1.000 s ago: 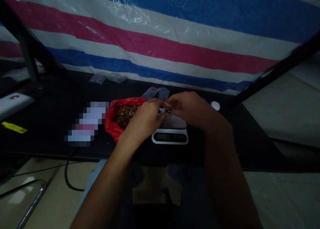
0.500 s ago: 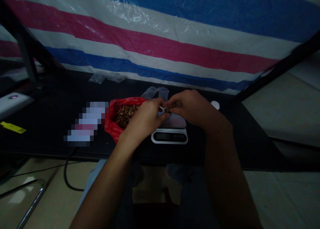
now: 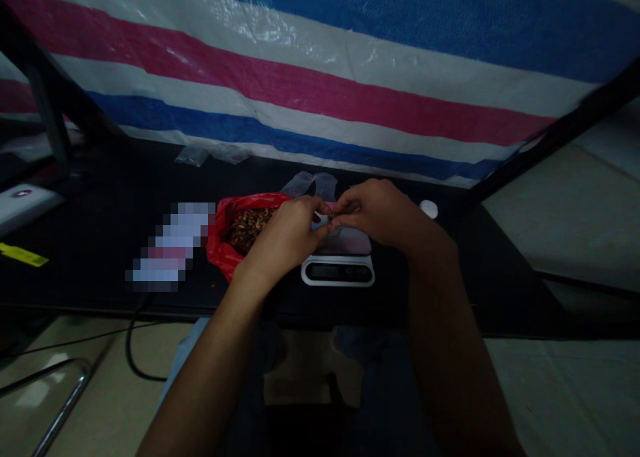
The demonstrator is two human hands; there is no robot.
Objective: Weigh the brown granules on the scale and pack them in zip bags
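Observation:
Above a white kitchen scale [image 3: 338, 281] with a dark display, my two hands meet fingertip to fingertip. My left hand [image 3: 295, 225] is closed in a pinch at the mouth of a small clear plastic bag [image 3: 338, 233], which lies over the scale's plate. My right hand [image 3: 383, 210] is also pinched, with a bit of brown showing at its fingertips by the bag's mouth; what it holds is mostly hidden. Left of the scale, partly behind my left wrist, sits an open red plastic bag [image 3: 218, 242] of small brown nut-like pieces [image 3: 247, 228].
More clear bags [image 3: 300, 184] lie behind the scale, others [image 3: 193, 155] farther back. A round white object [image 3: 429, 209] is to the right. A blurred-out item [image 3: 173, 244], a yellow strip [image 3: 24, 254] and a white device [image 3: 27, 207] are on the left. Striped sheeting [image 3: 320, 84] rises behind the black table.
My right fingers have closed in at the bag's mouth. The brown pieces seen between them before are now mostly out of sight. My left hand has barely moved.

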